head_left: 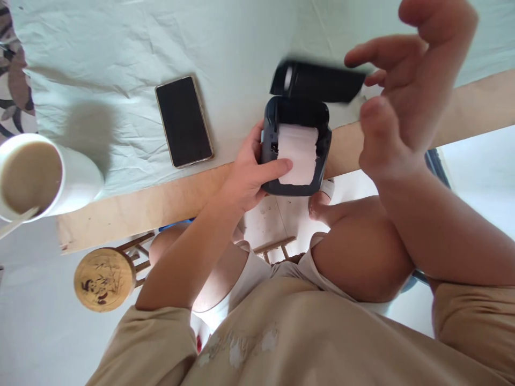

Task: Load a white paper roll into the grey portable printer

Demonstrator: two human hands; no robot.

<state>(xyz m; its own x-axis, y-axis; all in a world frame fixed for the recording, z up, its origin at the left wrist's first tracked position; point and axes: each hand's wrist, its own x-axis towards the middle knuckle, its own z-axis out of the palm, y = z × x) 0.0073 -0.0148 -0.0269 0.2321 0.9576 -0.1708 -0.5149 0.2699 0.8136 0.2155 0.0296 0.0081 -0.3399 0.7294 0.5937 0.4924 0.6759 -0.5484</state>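
Observation:
My left hand (257,174) is wrapped round a small dark portable printer (295,190), its thumb lying across the roll of white paper (298,150) inside. The printer is held at the edge of the table. Its black lid (322,81) is swung up at the far side and looks blurred. Beside the lid's right end is my right hand (410,91), fingers apart and curved, with nothing between them. Some of its fingertips come right up to the lid's edge; whether they touch it I cannot tell.
A phone (185,122) lies dark-screened on the pale cloth (233,43). At the left edge stands a white cup (82,174) of brown drink with a spoon in it. Below the table's wooden edge (193,194) is a round wooden stool (103,280).

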